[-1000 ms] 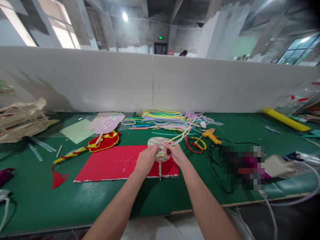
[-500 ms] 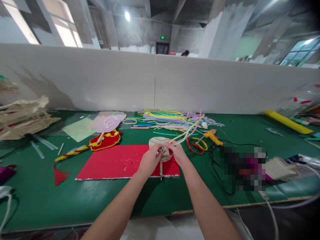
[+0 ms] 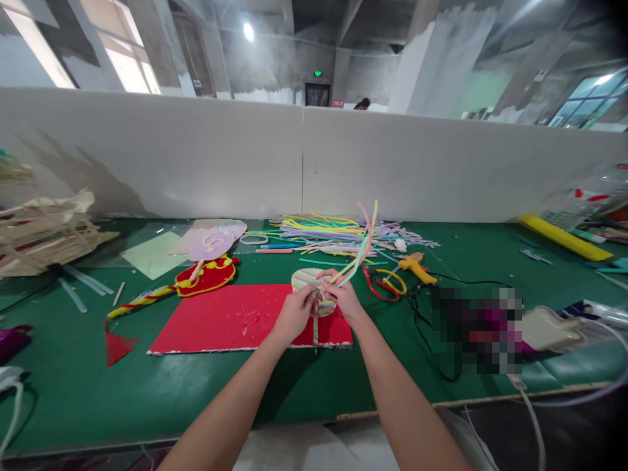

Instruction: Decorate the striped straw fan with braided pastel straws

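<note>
A round pastel-striped fan (image 3: 305, 277) with a twisted handle (image 3: 316, 329) is held over the red board (image 3: 220, 314). My left hand (image 3: 298, 313) is closed in a pinch at the fan's face; the fingertips hide what they grip there. Across the fan, my right hand (image 3: 346, 301) is closed round several long pipe cleaners (image 3: 364, 247) in pink, green and yellow. Their loose ends stick up and to the right. Both hands' fingertips nearly meet in front of the fan.
Behind lies a pile of pastel pipe cleaners (image 3: 318, 229). Scissors (image 3: 385, 284) and a yellow glue gun (image 3: 417, 268) with a black cord lie at right. Left are a red-and-yellow tasselled fan (image 3: 206, 276), a lilac cutout (image 3: 210, 245) and a wooden model (image 3: 44, 232). A white partition (image 3: 196, 157) stands behind.
The loose pipe cleaner ends have swung up and to the left, standing more upright. My right hand has turned slightly; my left hand and the fan have barely moved.
</note>
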Motion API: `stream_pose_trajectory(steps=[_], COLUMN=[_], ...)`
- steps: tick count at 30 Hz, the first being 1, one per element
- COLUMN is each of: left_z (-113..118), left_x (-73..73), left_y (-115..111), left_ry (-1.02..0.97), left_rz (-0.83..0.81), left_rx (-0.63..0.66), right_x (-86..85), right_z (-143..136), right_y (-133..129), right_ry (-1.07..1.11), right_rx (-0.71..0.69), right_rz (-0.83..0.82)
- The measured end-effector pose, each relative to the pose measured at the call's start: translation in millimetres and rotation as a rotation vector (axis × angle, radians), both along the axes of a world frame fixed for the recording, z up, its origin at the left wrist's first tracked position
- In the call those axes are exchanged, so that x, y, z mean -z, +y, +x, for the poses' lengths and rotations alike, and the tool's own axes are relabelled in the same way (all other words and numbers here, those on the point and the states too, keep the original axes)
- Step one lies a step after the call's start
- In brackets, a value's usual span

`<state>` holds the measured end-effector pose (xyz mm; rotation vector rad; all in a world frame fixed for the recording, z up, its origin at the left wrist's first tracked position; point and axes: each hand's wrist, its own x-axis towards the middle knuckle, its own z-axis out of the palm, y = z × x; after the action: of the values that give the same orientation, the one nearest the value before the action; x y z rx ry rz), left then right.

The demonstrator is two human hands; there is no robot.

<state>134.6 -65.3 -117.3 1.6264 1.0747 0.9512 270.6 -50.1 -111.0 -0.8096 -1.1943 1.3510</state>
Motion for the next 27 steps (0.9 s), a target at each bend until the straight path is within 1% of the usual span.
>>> stream_pose_trajectory(steps=[2, 4, 6, 7, 8, 9, 10, 13, 15, 18, 22, 25, 27], left_z=[0.6, -0.4, -1.9, -2.4, -2.6, -2.5, -2.2, -1.1, -1.2, -1.7, -0.9, -1.0, -1.9], left_x=[-0.2, -0.4, -1.0, -1.5, -2.1, -2.9, -3.7, -5.3, -5.0, -3.6, -4.7, -7.7, -8.6], left_y=[0.5, -0.1, -1.2, -1.7, -2.1, -2.5, -2.8, -4.1, -5.3, -6.8, -9.1, -11.1, -11.5], left_ry=[-0.196, -0.356, -0.48, -0.501, -0.48, -0.431, -0.362, -0.094, 0.071, 0.269, 0.521, 0.626, 0.669], left_rz=[-0.212, -0.401, -0.55, -0.59, -0.573, -0.505, -0.393, 0.006, 0.152, 0.241, 0.335, 0.375, 0.366], left_rx=[0.05, 0.067, 0.082, 0.106, 0.128, 0.139, 0.129, 0.003, -0.058, -0.063, -0.086, -0.064, -0.051], right_x=[-2.6, -4.0, -4.0, -3.5, -2.8, -1.9, -0.9, 2.5, 4.2, 5.0, 3.6, 2.6, 2.7], right_z=[-0.2, 0.1, 0.9, 1.3, 1.7, 1.9, 1.9, 0.8, -0.2, -0.7, -0.3, -0.2, -0.4], right_y=[-1.8, -3.7, -5.2, -5.6, -5.7, -5.6, -5.3, -3.5, -2.2, -0.5, 0.5, -0.1, -0.8], right_ry=[-0.003, -0.011, -0.017, -0.021, -0.025, -0.027, -0.029, -0.029, -0.031, -0.03, -0.005, 0.005, -0.002], right_rx=[0.011, -0.004, -0.018, -0.024, -0.027, -0.032, -0.036, -0.049, -0.064, -0.079, -0.015, 0.04, 0.038], right_rz=[0.019, 0.042, 0.061, 0.06, 0.052, 0.037, 0.018, -0.033, -0.047, -0.041, -0.06, -0.091, -0.09])
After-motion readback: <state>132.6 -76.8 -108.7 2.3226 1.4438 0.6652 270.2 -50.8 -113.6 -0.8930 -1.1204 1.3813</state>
